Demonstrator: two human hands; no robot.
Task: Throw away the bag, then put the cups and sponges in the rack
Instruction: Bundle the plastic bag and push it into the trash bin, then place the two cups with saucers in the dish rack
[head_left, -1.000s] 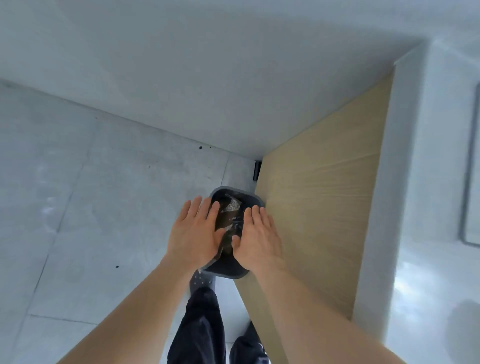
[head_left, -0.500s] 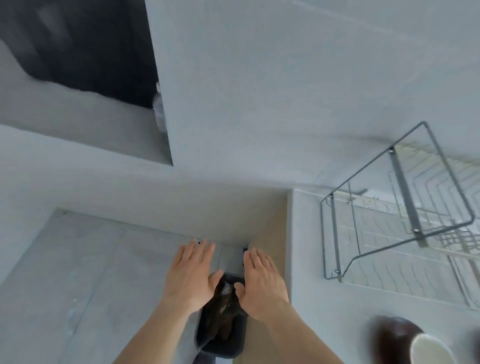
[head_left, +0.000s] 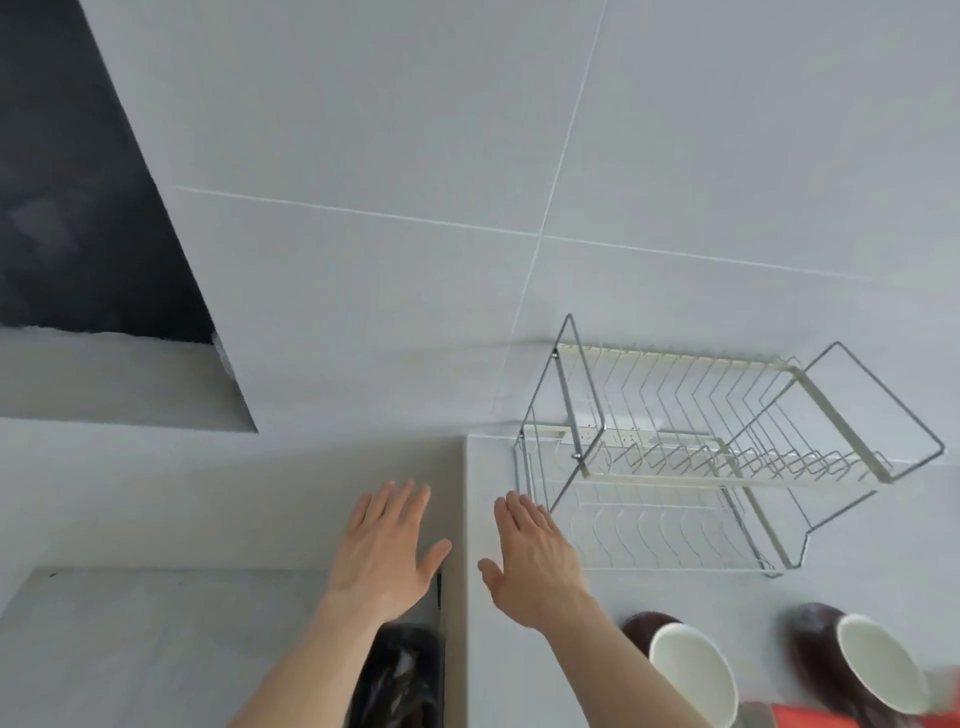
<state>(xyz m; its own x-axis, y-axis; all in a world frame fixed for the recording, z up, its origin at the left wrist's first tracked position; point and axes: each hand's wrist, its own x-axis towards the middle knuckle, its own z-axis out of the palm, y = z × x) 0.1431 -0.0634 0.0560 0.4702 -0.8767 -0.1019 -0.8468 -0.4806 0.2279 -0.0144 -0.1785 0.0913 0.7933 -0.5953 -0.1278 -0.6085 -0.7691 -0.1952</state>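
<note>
My left hand (head_left: 383, 551) and my right hand (head_left: 535, 561) are both flat, fingers spread, holding nothing. Below my left wrist a dark bin (head_left: 400, 680) on the floor holds the crumpled clear bag (head_left: 397, 686). A two-tier wire dish rack (head_left: 727, 457) stands on the white counter (head_left: 498, 675) against the wall, to the right of my right hand. Two brown cups with white insides (head_left: 691, 670) (head_left: 878, 660) stand on the counter at the lower right. An orange thing (head_left: 810, 717), perhaps a sponge, shows at the bottom edge.
A grey tiled wall (head_left: 467, 208) fills the upper view. A dark opening (head_left: 78, 208) lies at the upper left. The counter's left edge runs vertically between my hands, with the grey floor (head_left: 156, 649) below on the left.
My view has swung up from the bin to the counter and the wall. Both hands have lifted away from the bin; the bag stays inside it. The rack and cups have come into view.
</note>
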